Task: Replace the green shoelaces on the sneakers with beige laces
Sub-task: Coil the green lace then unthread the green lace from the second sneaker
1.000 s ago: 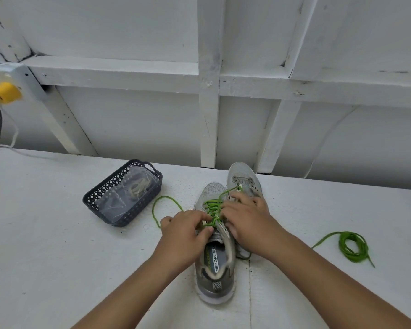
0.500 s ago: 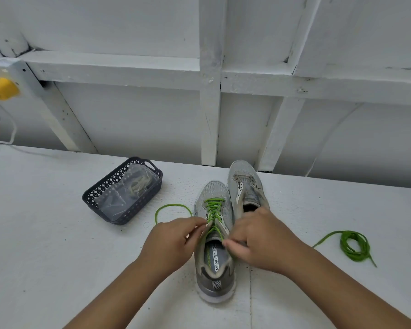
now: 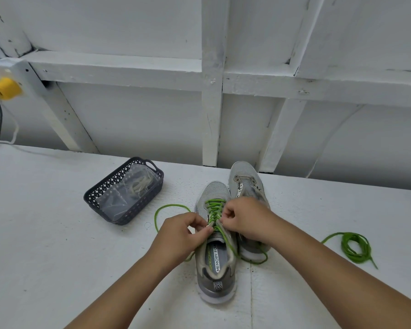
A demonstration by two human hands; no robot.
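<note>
I count two grey sneakers side by side near the middle of the desk, toes toward its far edge. The right sneaker [image 3: 246, 184] has bare eyelets, and one green lace [image 3: 355, 245] lies coiled toward the right edge of the desk, so I judge that shoe already stripped. The left sneaker [image 3: 215, 245] still carries a second green lace [image 3: 212, 210], crossed through the upper eyelets with loose ends trailing to both sides. My left hand [image 3: 179, 236] pinches the lace at the lowest crossing; my right hand [image 3: 244, 218] has its fingers curled at the opposite eyelet row, apparently gripping the lace too. One dark basket [image 3: 94, 198] sits toward the far left, holding beige laces [image 3: 139, 186] in clear wrap; how many I cannot tell. Neither shoe has a beige lace yet, so I judge under half done.
</note>
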